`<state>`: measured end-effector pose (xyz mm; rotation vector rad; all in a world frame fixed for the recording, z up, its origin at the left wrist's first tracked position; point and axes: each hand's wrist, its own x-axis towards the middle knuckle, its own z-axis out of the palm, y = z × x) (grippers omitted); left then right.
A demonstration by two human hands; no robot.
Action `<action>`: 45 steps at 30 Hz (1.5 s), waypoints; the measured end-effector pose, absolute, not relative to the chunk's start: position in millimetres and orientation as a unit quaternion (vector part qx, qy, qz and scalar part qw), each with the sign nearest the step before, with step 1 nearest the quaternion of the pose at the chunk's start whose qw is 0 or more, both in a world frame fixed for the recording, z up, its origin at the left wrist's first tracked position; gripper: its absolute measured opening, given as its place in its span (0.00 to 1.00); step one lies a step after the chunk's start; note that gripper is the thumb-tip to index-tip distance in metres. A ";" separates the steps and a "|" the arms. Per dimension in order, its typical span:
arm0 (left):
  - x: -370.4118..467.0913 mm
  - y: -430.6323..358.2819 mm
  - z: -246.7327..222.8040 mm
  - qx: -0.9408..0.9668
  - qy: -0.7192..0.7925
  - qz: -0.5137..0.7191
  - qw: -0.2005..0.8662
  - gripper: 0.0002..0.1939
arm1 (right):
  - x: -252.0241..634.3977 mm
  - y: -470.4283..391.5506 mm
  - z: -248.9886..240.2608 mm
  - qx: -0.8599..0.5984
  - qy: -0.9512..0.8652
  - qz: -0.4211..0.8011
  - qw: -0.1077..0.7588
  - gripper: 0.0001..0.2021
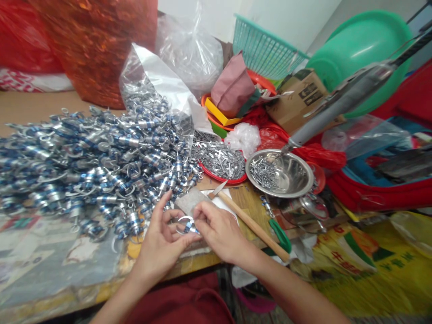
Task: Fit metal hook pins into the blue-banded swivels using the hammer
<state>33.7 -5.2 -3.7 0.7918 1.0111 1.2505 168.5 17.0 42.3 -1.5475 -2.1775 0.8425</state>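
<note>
Near the table's front edge, my left hand (162, 234) cradles a small blue-and-silver metal fitting (189, 226) with a curved silver lever. Its fingers are curled around it and the thumb lies below. My right hand (218, 229) pinches the same fitting from the right, its fingertips hiding part of it. Just behind the hands lies a flat grey metal block (192, 201). A hammer (251, 222) with a wooden handle rests to the right of the block, its pointed head by the block. A large heap of similar blue-and-silver fittings (97, 166) spreads over the left.
A red tray (232, 181) full of flat metal pieces and a steel bowl (302, 184) with thin pins stand behind. A grey tool arm (340, 103) slants above the bowl. A single fitting (266, 206) and a green loop (281, 236) lie right of the hammer.
</note>
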 end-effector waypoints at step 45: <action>32.5 -1.1 0.4 0.362 0.474 0.508 0.622 0.46 | 264.9 -4.7 9.9 -0.606 -0.706 0.221 0.291 0.19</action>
